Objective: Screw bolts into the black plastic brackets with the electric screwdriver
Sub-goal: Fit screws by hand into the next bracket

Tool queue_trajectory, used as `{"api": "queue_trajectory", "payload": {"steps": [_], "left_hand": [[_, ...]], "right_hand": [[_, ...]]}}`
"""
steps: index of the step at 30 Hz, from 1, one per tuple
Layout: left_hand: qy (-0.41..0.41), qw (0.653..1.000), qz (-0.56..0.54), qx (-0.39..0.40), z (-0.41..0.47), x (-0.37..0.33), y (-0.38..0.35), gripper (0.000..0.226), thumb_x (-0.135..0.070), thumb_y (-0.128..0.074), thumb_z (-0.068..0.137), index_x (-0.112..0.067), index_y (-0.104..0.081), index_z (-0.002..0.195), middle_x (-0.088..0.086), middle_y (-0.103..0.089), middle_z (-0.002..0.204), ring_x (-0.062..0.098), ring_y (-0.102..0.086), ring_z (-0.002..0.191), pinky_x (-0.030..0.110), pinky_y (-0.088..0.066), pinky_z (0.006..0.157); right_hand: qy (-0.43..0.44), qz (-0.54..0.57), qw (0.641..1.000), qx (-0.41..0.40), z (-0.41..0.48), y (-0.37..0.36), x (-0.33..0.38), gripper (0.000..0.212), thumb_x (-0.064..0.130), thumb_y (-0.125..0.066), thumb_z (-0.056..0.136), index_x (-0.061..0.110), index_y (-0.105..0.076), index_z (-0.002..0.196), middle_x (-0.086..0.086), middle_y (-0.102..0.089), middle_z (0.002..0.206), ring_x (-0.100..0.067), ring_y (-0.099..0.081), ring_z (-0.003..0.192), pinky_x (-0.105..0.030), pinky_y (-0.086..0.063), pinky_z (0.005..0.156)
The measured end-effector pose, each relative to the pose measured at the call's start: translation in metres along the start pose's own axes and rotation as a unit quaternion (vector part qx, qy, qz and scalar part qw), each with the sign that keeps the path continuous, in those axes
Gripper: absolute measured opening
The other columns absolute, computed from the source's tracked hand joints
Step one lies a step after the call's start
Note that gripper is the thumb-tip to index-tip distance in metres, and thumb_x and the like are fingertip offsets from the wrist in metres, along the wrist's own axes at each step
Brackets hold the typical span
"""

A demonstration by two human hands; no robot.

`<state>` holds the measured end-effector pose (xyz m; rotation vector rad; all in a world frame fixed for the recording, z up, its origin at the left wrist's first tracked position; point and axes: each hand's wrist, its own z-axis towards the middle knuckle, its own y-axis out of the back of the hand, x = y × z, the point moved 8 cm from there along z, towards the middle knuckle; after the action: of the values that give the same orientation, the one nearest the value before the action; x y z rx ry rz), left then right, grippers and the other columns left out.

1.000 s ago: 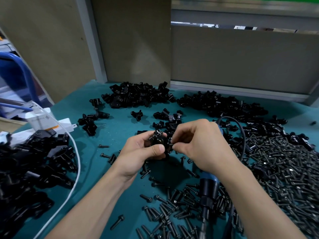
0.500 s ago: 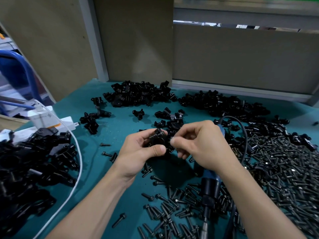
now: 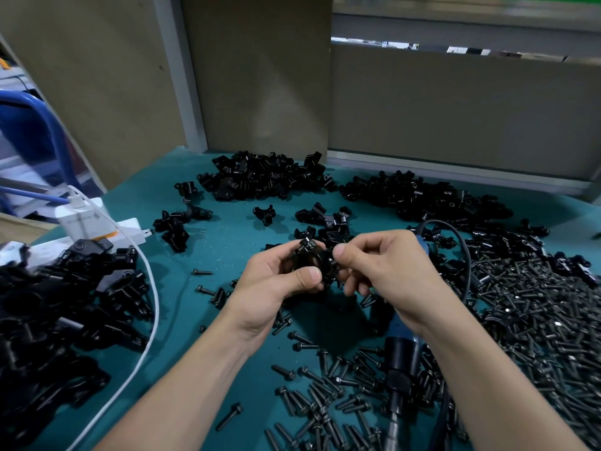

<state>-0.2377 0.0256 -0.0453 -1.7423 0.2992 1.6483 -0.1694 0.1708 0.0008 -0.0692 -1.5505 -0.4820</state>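
The left hand (image 3: pixel 276 284) holds a black plastic bracket (image 3: pixel 307 259) above the teal tabletop (image 3: pixel 227 245), its fingers (image 3: pixel 307 276) curled round it. The right hand (image 3: pixel 390 271) pinches the bracket's three o'clock edge; I cannot tell whether a bolt sits in that pinch. The electric screwdriver (image 3: pixel 401 362) lies at five o'clock of the hands among loose bolts (image 3: pixel 536 320). A heap of brackets (image 3: pixel 260 179) lies at twelve o'clock.

Bare mat (image 3: pixel 188 346) left of screwdriver (image 3: pixel 401 362) was widest open lane, only few stray bolts (image 3: pixel 203 272) there. Further left, white cable (image 3: pixel 157 304) bounded lane, black parts heap (image 3: pixel 48 320) furthest left. Right of screwdriver, dense bolt heap (image 3: pixel 536 336) covered surface. Beyond screwdriver, left hand (image 3: pixel 276 281) and right hand (image 3: pixel 383 268) gripped bracket (image 3: pixel 312 258) in air; bracket piles (image 3: pixel 260 177) blocked back.
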Motion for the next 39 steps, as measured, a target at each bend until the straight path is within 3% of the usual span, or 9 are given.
{"api": "queue_trajectory", "payload": {"steps": [6, 14, 17, 19, 22, 26, 29, 34, 39], "left_hand": [[-0.011, 0.998, 0.067, 0.014, -0.001, 0.001, -0.007, 0.034, -0.001, -0.084, 0.077, -0.015, -0.078, 0.107, 0.004, -0.079, 0.101, 0.012, -0.073, 0.092, 0.02, -0.055, 0.08], [0.008, 0.995, 0.055, -0.088, 0.001, 0.0, 0.018, 0.03, 0.005, -0.075, 0.084, -0.01, -0.074, 0.109, 0.005, -0.077, 0.094, 0.015, -0.071, 0.08, 0.022, -0.057, 0.078], [0.055, 0.992, -0.061, -0.098, 0.001, 0.004, 0.023, 0.033, -0.008, -0.073, 0.078, -0.009, -0.072, 0.112, 0.01, -0.078, 0.099, 0.011, -0.07, 0.072, 0.023, -0.059, 0.07], [0.076, 0.987, -0.108, -0.096, 0.0, 0.007, 0.021, 0.04, -0.018, -0.072, 0.073, -0.009, -0.071, 0.112, 0.011, -0.079, 0.102, 0.01, -0.069, 0.068, 0.024, -0.06, 0.066], [0.092, 0.983, -0.118, -0.102, -0.001, 0.009, 0.019, 0.041, -0.028, -0.073, 0.073, -0.011, -0.071, 0.111, 0.008, -0.079, 0.1, 0.008, -0.064, 0.063, 0.022, -0.058, 0.061], [0.101, 0.983, -0.103, -0.114, -0.002, 0.009, 0.022, 0.041, -0.03, -0.076, 0.07, -0.011, -0.071, 0.106, 0.005, -0.077, 0.09, 0.006, -0.057, 0.057, 0.017, -0.051, 0.052], [0.092, 0.983, -0.111, -0.117, -0.002, 0.007, 0.025, 0.04, -0.023, -0.075, 0.072, -0.006, -0.07, 0.108, 0.007, -0.077, 0.089, 0.006, -0.058, 0.056, 0.017, -0.053, 0.052], [0.074, 0.984, -0.117, -0.113, 0.001, 0.004, 0.025, 0.038, -0.02, -0.074, 0.075, -0.007, -0.068, 0.11, 0.01, -0.077, 0.093, 0.009, -0.06, 0.059, 0.02, -0.057, 0.056], [0.069, 0.988, -0.089, -0.108, 0.0, 0.003, 0.023, 0.045, -0.025, -0.075, 0.075, -0.008, -0.067, 0.116, 0.009, -0.079, 0.098, 0.01, -0.065, 0.064, 0.024, -0.06, 0.059]], "right_hand": [[0.042, -0.153, 0.987, 0.004, -0.001, 0.008, 0.011, 0.02, 0.002, -0.085, 0.078, 0.021, -0.078, 0.073, -0.002, -0.076, 0.066, -0.02, -0.075, 0.062, -0.035, -0.064, 0.065], [0.074, -0.229, 0.967, -0.084, -0.006, 0.04, 0.032, 0.029, 0.006, -0.083, 0.081, 0.032, -0.079, 0.07, 0.016, -0.076, 0.073, 0.0, -0.071, 0.068, -0.015, -0.057, 0.064], [0.061, -0.277, 0.917, -0.279, -0.018, 0.075, 0.037, 0.024, 0.016, -0.075, 0.09, 0.037, -0.078, 0.103, 0.013, -0.076, 0.117, 0.005, -0.07, 0.089, -0.017, -0.056, 0.085], [0.062, -0.309, 0.9, -0.302, -0.02, 0.077, 0.039, 0.031, 0.013, -0.071, 0.092, 0.039, -0.074, 0.108, 0.009, -0.067, 0.136, -0.011, -0.066, 0.114, -0.029, -0.051, 0.102], [0.009, -0.37, 0.917, -0.147, -0.008, 0.05, 0.029, 0.035, 0.01, -0.07, 0.091, 0.042, -0.07, 0.077, 0.019, -0.07, 0.088, -0.004, -0.066, 0.076, -0.024, -0.056, 0.076], [-0.042, -0.574, 0.815, 0.068, -0.004, 0.004, -0.004, 0.007, 0.033, -0.082, 0.079, 0.034, -0.075, 0.08, 0.016, -0.071, 0.086, -0.015, -0.06, 0.088, -0.03, -0.039, 0.095], [-0.045, -0.573, 0.816, 0.06, -0.006, 0.002, -0.007, 0.019, 0.048, -0.085, 0.076, 0.032, -0.075, 0.079, 0.013, -0.067, 0.082, -0.018, -0.045, 0.089, -0.031, -0.026, 0.088], [-0.057, -0.617, 0.774, 0.13, -0.014, -0.013, -0.006, 0.033, 0.057, -0.08, 0.078, 0.026, -0.075, 0.088, 0.009, -0.069, 0.089, -0.021, -0.057, 0.095, -0.034, -0.03, 0.091], [-0.043, -0.59, 0.794, 0.139, -0.018, -0.029, -0.006, 0.012, 0.028, -0.083, 0.079, 0.026, -0.073, 0.086, 0.007, -0.069, 0.09, -0.02, -0.057, 0.091, -0.028, -0.034, 0.083]]}}
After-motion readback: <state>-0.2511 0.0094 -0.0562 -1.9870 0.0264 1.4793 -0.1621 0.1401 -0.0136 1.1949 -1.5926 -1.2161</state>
